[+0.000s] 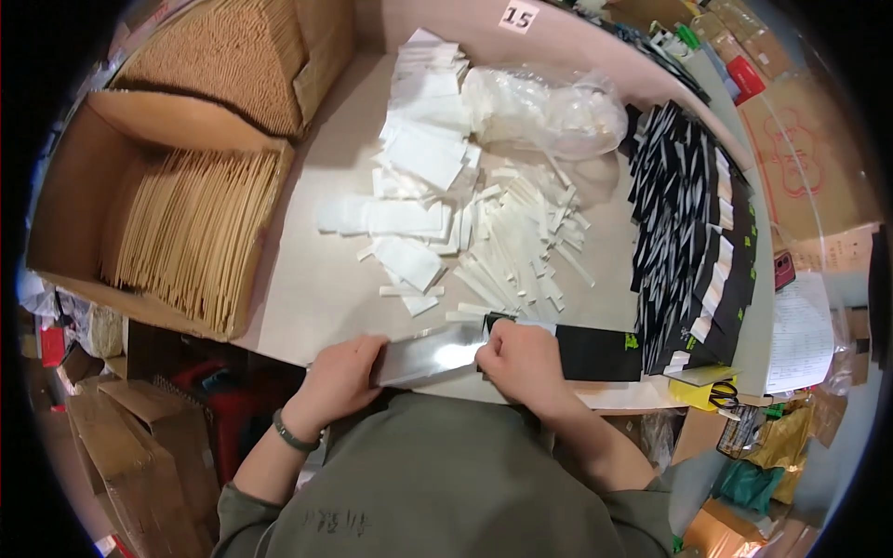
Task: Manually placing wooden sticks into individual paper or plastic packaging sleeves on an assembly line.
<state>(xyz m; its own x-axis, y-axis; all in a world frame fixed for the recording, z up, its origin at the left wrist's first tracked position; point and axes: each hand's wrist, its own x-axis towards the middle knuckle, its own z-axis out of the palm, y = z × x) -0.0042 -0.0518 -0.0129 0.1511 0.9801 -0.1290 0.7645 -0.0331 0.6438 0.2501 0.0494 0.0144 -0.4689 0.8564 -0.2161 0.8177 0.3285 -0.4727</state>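
Note:
At the table's near edge, a shiny, see-through plastic sleeve (430, 355) stretches between my hands. My left hand (340, 376) is closed on its left end, thumb and fingers pressed together. My right hand (523, 361) is curled shut over the left end of a flat black packet (600, 353) with green print, where packet and sleeve meet. Whether the two are joined cannot be made out under my fingers. Just beyond my hands lie a loose heap of thin white strips (521, 246) and a pile of flat white packets (419, 153).
To the left stands an open cardboard box (70, 205) of upright tan pieces, with a fuller box (326, 56) behind. A crumpled clear bag (549, 107) lies at the back. Stacked black packets (684, 232) line the right side, near scissors (723, 395) and a paper sheet (800, 335).

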